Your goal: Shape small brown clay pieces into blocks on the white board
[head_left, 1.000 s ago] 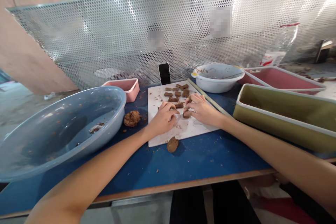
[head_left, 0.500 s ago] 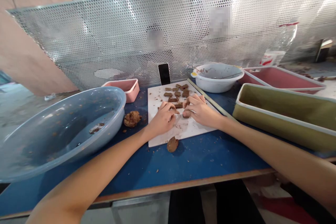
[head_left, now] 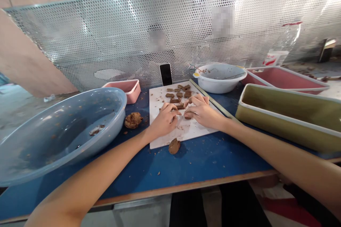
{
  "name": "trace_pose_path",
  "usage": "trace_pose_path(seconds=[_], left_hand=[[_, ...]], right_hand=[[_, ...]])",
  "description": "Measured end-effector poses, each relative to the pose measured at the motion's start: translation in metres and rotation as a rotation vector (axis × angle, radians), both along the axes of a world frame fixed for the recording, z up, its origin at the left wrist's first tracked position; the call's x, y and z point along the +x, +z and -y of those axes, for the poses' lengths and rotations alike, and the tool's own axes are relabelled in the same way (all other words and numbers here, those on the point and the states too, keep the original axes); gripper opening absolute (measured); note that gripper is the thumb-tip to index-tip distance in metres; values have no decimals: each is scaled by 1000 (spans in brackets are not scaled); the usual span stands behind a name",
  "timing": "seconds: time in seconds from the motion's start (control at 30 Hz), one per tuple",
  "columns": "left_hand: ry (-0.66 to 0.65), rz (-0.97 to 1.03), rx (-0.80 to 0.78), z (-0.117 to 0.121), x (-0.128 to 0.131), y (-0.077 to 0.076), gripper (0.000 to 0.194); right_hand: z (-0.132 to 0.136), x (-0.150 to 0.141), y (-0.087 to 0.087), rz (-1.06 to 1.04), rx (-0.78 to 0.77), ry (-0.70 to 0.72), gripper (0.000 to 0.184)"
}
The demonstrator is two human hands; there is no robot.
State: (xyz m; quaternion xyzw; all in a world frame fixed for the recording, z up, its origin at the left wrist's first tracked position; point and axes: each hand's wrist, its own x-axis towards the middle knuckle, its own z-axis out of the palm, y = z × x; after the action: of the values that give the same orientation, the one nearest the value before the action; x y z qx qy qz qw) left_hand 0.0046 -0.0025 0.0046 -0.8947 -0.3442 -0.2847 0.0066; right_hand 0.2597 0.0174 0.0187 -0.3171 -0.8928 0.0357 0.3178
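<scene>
Left hand (head_left: 165,120) and right hand (head_left: 201,112) half curled over board (head_left: 160,139)
Right grips brown piece (head_left: 188,116); left's hold, cannot tell; lump (head_left: 174,146) at board's near edge

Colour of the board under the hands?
The board is white; shows in the head view.

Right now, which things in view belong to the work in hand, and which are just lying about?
Likely in the work: white board, brown pieces, brown lump at near edge.
Seemingly lying about: phone, clear bottle, green trough, small pink box.
</scene>
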Motion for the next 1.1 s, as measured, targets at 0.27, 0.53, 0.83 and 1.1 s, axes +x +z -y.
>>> trace_pose_path(seconds=[0.27,0.53,0.83,1.1], left_hand=[[7,-5,6,1,0,1,30],[8,-6,-4,1,1,1,31],[6,-3,2,0,0,0,30],[-10,1,10,0,-1,0,30]], right_hand=[[0,-2,0,-28,-17,-41,13],[-2,0,-2,1,51,-50,25],[-1,-1,-2,-41,52,-97,13],[0,0,0,6,65,-80,22]])
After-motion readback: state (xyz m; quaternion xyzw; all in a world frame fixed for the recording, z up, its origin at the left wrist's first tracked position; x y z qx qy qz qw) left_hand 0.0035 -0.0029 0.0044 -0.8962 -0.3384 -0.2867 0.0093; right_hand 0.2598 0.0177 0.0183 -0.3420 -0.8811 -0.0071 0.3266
